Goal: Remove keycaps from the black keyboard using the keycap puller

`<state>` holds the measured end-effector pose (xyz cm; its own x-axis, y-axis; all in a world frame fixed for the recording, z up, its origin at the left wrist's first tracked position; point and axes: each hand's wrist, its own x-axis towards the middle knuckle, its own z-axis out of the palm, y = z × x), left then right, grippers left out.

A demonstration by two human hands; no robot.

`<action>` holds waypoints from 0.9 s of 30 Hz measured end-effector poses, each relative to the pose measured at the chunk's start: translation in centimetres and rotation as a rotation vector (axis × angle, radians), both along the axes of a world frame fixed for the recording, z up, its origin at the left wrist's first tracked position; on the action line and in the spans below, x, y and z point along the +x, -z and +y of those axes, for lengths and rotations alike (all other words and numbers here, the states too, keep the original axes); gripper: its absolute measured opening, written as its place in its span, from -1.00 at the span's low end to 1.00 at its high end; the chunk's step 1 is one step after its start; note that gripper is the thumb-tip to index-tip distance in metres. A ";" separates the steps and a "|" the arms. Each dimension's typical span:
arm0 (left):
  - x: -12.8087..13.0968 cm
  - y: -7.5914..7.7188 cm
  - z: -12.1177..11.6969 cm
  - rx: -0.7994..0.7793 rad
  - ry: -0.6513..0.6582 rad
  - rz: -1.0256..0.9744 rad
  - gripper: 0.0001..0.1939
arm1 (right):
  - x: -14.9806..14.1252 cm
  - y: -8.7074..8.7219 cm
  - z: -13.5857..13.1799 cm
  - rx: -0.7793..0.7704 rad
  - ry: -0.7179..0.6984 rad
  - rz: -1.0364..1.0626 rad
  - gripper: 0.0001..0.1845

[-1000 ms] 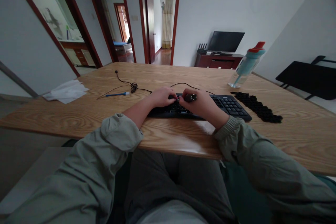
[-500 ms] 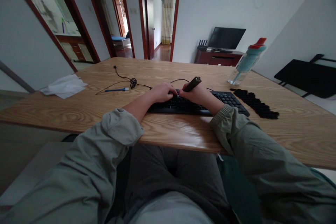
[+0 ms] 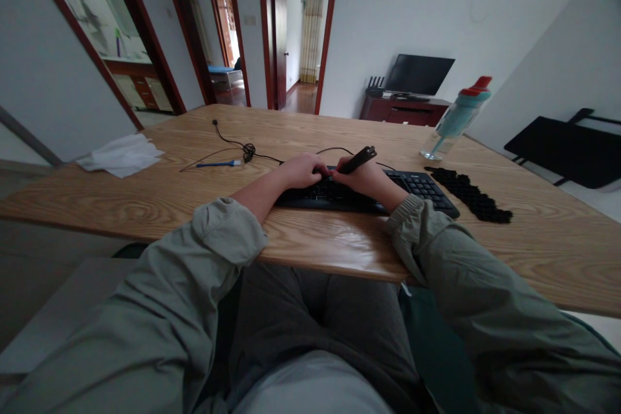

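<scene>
A black keyboard [image 3: 427,190] lies near the front edge of the wooden table, partly covered by both hands. My right hand [image 3: 365,178] is closed around a thick black pen-shaped tool [image 3: 361,158]. Its blunt end points up and to the right, while its lower tip is hidden between the hands. My left hand [image 3: 301,171] rests on the middle-left of the keyboard, fingers curled and drawn together near that tip. Whatever those left fingers may pinch is too small to make out.
Left on the table [image 3: 194,200] are a coiled black cable [image 3: 248,152], a blue-handled brush [image 3: 218,163] and white tissues [image 3: 121,155]. To the right, a bumpy black strip [image 3: 468,193] lies near a clear water bottle [image 3: 456,119] with a red lid.
The view has shifted slightly. My right hand has tilted the black tool a little farther over to the right. Both hands stay at the same part of the keyboard.
</scene>
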<state>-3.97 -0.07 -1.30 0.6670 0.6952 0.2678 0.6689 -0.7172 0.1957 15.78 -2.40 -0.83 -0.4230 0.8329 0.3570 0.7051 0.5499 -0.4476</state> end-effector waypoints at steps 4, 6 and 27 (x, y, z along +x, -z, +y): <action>-0.1 0.2 0.2 -0.002 -0.004 -0.017 -0.65 | -0.6 1.1 -0.4 0.071 0.048 0.029 -0.81; -0.1 0.3 0.3 0.007 0.002 -0.026 -0.66 | -0.8 1.7 -0.6 0.110 0.095 0.033 -0.81; 0.2 0.4 0.2 0.021 0.031 -0.057 -0.68 | -0.7 2.2 0.0 0.088 0.114 0.135 -0.70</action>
<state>-3.73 0.12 -1.73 0.6714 0.6685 0.3200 0.6345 -0.7416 0.2178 15.09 -2.36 -3.00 -0.2712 0.8356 0.4777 0.7021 0.5112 -0.4958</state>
